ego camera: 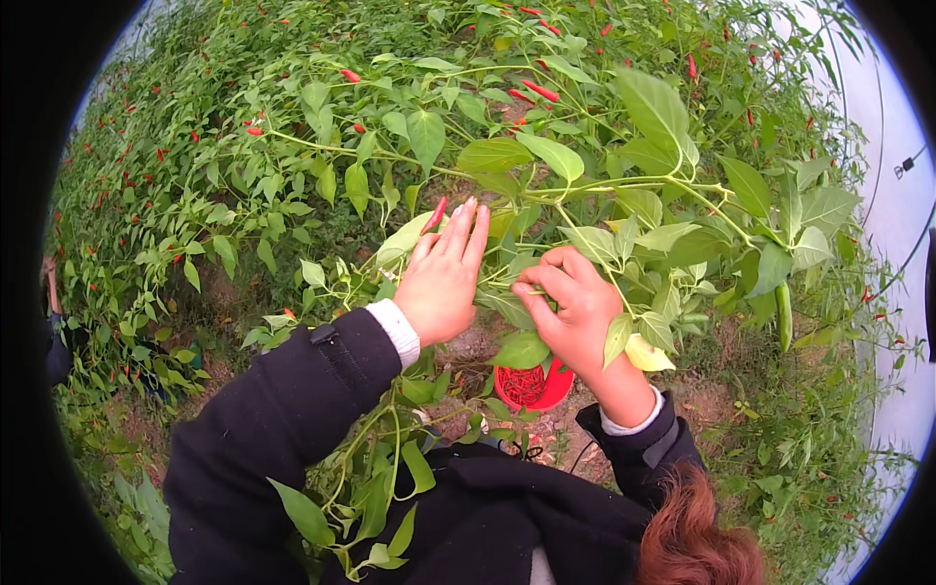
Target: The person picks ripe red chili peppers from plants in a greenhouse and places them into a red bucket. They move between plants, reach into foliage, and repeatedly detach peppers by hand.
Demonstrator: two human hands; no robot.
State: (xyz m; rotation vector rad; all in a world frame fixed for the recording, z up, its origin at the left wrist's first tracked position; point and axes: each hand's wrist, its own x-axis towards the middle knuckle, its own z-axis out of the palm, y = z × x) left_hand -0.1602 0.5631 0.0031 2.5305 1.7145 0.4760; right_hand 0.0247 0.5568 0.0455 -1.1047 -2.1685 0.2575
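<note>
My left hand (446,281) lies back-up among chili pepper leaves, its fingers stretched out close together. The palm and thumb are hidden, so I cannot tell what they touch. Just beyond its outer fingers a red chili pepper (433,216) points upward. To the right, my right hand (574,303) has thumb and fingers pinched on a thin green stem (536,293). A leafy chili branch (599,187) stretches across beyond both hands. Below the right hand, a red bucket (557,389) stands on the ground with many picked red chilies (519,384) inside, partly covered by a leaf.
Dense chili plants (256,175) with red fruit fill the far side and left. A green chili (784,316) hangs at right, near a pale plastic sheet wall (896,241) with dark cords. Leafy stems (373,504) rest against my dark jacket. Part of another person (55,344) shows at the left rim.
</note>
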